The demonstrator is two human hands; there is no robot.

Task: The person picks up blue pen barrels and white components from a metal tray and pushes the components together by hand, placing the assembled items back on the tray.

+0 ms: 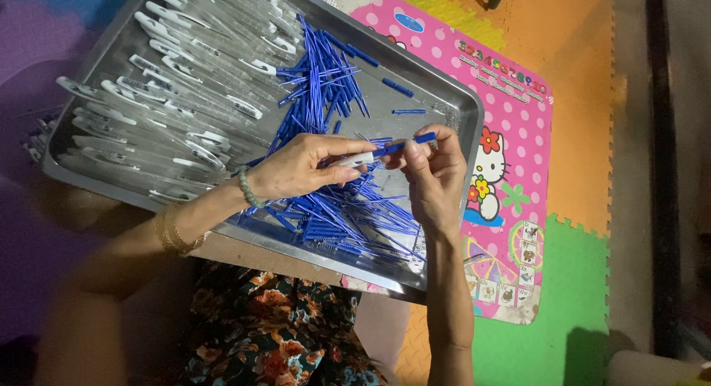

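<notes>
Seen from above, two bare hands meet over a metal tray (455, 104) on the person's lap. The left hand (300, 167) pinches the white end of a pen (374, 155) between thumb and fingers, closed firmly on it. The right hand (433, 171) grips the same pen just beside the left, its fingertips clamped on the blue part. The pen lies nearly level, its long axis running across from one hand to the other; the white end points toward the left hand, and the blue tip pokes out just past the right hand's fingers, tilted slightly up and away from the body.

Under and beyond both hands lies a loose heap of thin blue refills (337, 215), scattered at every angle. Further past the left hand, rows of clear pen barrels (170, 97) with white clips fill the far half of the tray. A green bead bracelet (248, 188) circles the left wrist. Beneath the tray, beyond the right hand, is a pink dotted mat (518, 112).
</notes>
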